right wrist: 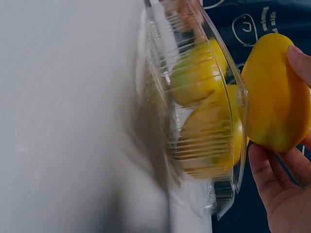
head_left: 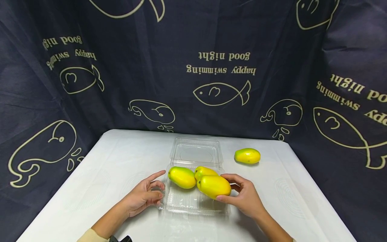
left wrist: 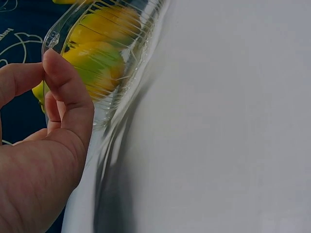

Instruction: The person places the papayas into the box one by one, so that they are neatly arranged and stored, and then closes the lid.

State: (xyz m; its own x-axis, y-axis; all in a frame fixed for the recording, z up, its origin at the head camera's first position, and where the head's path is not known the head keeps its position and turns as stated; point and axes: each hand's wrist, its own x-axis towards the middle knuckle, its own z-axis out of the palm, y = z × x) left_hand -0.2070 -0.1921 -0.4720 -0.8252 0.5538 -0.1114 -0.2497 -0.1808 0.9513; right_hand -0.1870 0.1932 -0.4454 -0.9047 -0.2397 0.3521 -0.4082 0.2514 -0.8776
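A clear plastic clamshell container [head_left: 196,212] lies on the table with its lid [head_left: 196,151] folded back. Inside it are two yellow-green mangoes: one mango [head_left: 182,177] toward the left, and another mango [head_left: 205,171] farther back, partly covered. My right hand [head_left: 246,196] grips a third mango [head_left: 214,187] between thumb and fingers; the right wrist view shows this held mango [right wrist: 274,92] above the container's rim. At the container's left side, my left hand [head_left: 145,195] pinches the rim with thumb and finger, its index finger stretched out; the fingertips [left wrist: 56,65] meet at the edge.
One more mango [head_left: 247,156] lies on the white tabletop [head_left: 290,188], right of the open lid. Dark blue cloth [head_left: 217,40] with fish drawings hangs behind the table and along both sides.
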